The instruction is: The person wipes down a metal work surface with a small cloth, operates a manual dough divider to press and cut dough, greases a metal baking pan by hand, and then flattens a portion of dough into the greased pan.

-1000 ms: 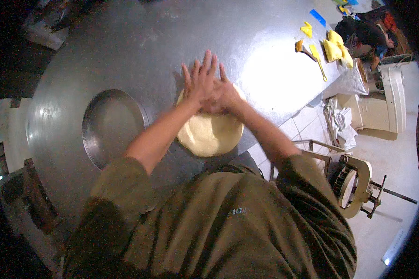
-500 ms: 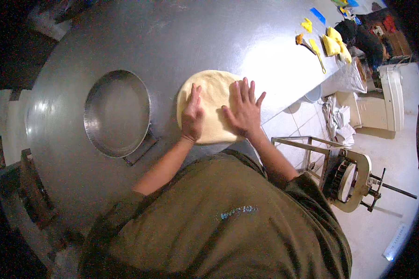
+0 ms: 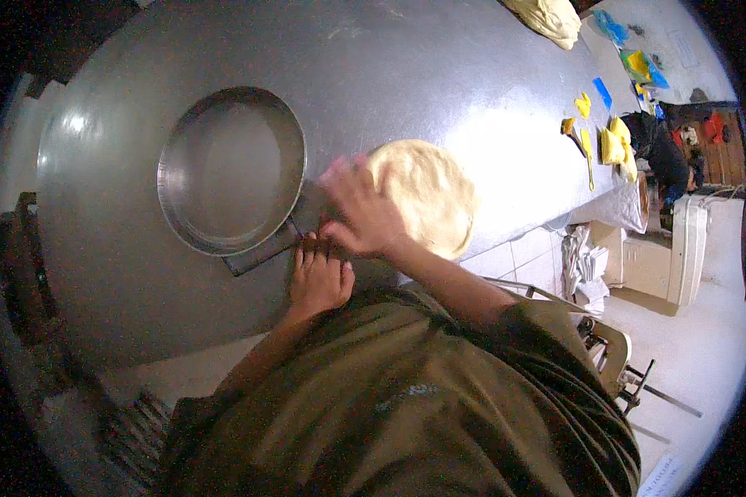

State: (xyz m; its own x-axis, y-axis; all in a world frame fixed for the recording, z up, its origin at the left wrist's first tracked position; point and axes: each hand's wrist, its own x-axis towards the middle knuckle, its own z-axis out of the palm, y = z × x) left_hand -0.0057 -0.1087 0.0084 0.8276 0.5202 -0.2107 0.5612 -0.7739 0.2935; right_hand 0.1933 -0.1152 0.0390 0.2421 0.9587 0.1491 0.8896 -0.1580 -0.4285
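Observation:
A round, flattened piece of pale yellow dough (image 3: 431,195) lies on the metal table, right of centre. Its top is slightly uneven. My right hand (image 3: 365,211) is just left of the dough, its fingers spread and smeared by motion; it holds nothing that I can see. My left hand (image 3: 319,282) rests lower down near the table's front edge, thumb apart and fingertips next to a dark bar (image 3: 261,255). A large round metal pan (image 3: 232,170) stands to the left, over that bar. Nothing shows inside the pan but a dull sheen.
More dough (image 3: 551,21) lies at the far right of the table (image 3: 373,91). A yellow spatula (image 3: 587,157), a blue scraper (image 3: 603,94) and yellow cloth-like bundles (image 3: 617,149) are near the right edge. Beyond it stand a framed machine (image 3: 609,352) and a pile of papers (image 3: 584,269).
Both hands have left the dough and moved left toward the pan and bar. The view has shifted, so the pan looks larger and the dough sits farther right.

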